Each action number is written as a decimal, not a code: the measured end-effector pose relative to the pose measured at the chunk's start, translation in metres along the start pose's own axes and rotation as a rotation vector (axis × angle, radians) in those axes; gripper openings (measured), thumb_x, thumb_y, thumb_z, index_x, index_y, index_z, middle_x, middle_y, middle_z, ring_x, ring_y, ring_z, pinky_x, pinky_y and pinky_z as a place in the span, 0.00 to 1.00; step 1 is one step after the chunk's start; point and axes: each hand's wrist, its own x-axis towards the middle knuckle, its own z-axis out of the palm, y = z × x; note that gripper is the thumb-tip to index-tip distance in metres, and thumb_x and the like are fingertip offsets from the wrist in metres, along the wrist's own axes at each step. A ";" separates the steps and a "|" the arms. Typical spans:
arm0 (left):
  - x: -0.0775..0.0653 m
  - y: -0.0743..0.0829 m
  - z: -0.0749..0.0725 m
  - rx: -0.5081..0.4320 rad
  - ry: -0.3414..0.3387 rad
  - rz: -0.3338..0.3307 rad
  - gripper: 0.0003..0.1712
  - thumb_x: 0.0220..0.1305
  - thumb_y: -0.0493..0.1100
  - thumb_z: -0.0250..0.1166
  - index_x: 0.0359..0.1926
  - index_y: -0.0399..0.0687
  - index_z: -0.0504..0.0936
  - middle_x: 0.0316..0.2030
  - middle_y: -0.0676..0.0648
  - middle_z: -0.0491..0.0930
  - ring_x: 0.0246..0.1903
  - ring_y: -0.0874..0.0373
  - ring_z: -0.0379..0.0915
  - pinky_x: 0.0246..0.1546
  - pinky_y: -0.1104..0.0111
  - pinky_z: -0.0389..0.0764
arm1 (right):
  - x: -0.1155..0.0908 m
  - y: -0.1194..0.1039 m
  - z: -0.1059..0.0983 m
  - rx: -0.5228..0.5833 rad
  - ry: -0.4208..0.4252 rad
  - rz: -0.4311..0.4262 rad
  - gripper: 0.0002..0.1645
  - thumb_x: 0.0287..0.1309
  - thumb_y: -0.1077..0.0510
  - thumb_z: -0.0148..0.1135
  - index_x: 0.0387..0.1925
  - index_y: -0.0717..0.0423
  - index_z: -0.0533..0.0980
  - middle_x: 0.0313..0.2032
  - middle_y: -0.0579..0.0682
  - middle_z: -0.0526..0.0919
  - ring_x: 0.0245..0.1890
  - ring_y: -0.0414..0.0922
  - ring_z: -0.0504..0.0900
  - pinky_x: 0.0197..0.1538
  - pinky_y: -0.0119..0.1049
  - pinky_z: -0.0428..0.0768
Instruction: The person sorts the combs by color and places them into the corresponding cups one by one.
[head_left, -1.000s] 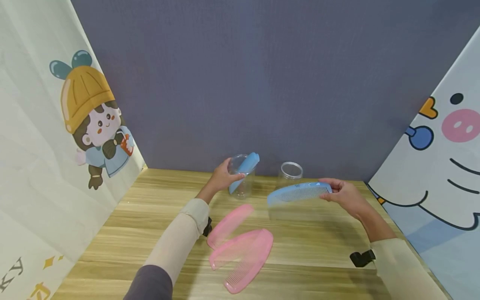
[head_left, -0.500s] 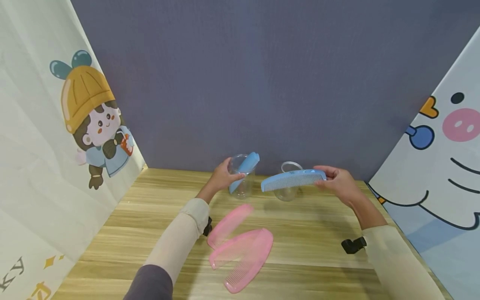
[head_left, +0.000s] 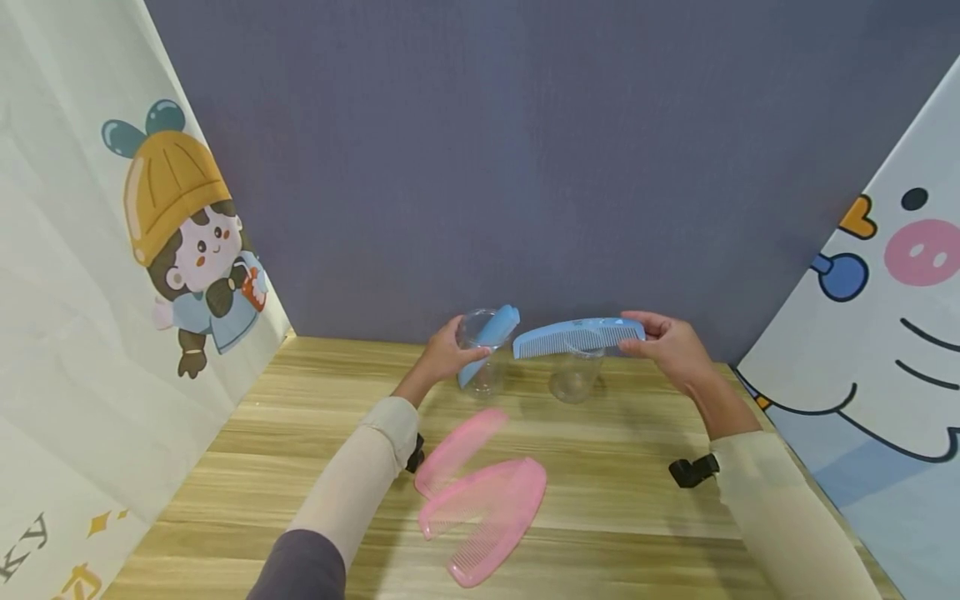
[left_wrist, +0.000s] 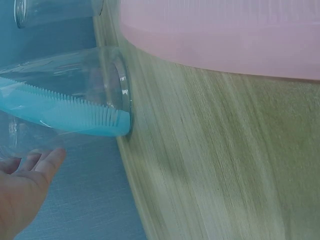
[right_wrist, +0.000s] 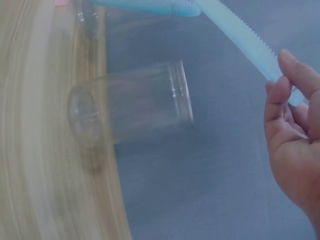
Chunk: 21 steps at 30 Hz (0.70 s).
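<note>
My right hand (head_left: 672, 348) pinches one end of a blue comb (head_left: 562, 337), teeth downward, its length stretching left above a clear plastic jar (head_left: 574, 383). In the right wrist view the same comb (right_wrist: 245, 40) runs up and left from between thumb and fingers (right_wrist: 277, 102), past the jar's open rim. My left hand (head_left: 444, 354) grips a second clear jar (head_left: 486, 382), thumb in front. A blue comb (head_left: 495, 327) leans inside it, its top sticking out over the rim; the left wrist view shows its lower end (left_wrist: 100, 120) at the jar's bottom.
Several pink combs (head_left: 498, 521) lie on the wooden table (head_left: 615, 517), nearer than the jars and partly overlapping. Close behind the jars rises a dark grey-blue panel (head_left: 465, 167). Cartoon-printed sheets flank the left (head_left: 67, 317) and right (head_left: 847, 350) sides.
My right hand has carried its blue comb up, back and slightly left, from in front of the right jar to its rim level. The left hand has stayed on its jar.
</note>
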 end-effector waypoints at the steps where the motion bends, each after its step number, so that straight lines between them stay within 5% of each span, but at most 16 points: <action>1: 0.000 0.000 0.000 0.000 0.002 0.000 0.59 0.60 0.61 0.73 0.80 0.43 0.52 0.76 0.37 0.61 0.73 0.40 0.63 0.72 0.49 0.69 | 0.001 -0.002 0.001 0.006 0.001 0.000 0.39 0.65 0.52 0.69 0.74 0.57 0.67 0.51 0.42 0.84 0.43 0.28 0.82 0.48 0.23 0.83; 8: 0.001 -0.002 0.002 0.010 -0.002 -0.010 0.60 0.60 0.63 0.73 0.81 0.45 0.50 0.76 0.38 0.61 0.73 0.41 0.63 0.73 0.49 0.69 | 0.010 -0.012 0.008 0.040 0.021 0.003 0.40 0.64 0.52 0.70 0.73 0.58 0.67 0.47 0.38 0.84 0.42 0.28 0.82 0.48 0.24 0.84; 15: 0.001 -0.001 0.001 0.003 -0.015 -0.016 0.60 0.60 0.64 0.72 0.81 0.46 0.49 0.77 0.40 0.59 0.74 0.41 0.61 0.73 0.49 0.68 | 0.024 -0.025 0.020 0.052 0.042 -0.011 0.39 0.65 0.55 0.69 0.74 0.57 0.66 0.56 0.55 0.82 0.42 0.30 0.83 0.46 0.22 0.83; 21: 0.000 0.000 -0.001 0.001 -0.020 -0.018 0.61 0.60 0.64 0.72 0.81 0.46 0.49 0.77 0.40 0.59 0.74 0.41 0.61 0.73 0.49 0.68 | 0.036 -0.031 0.035 0.083 0.055 -0.055 0.39 0.62 0.58 0.71 0.72 0.60 0.68 0.44 0.45 0.85 0.38 0.31 0.83 0.42 0.24 0.84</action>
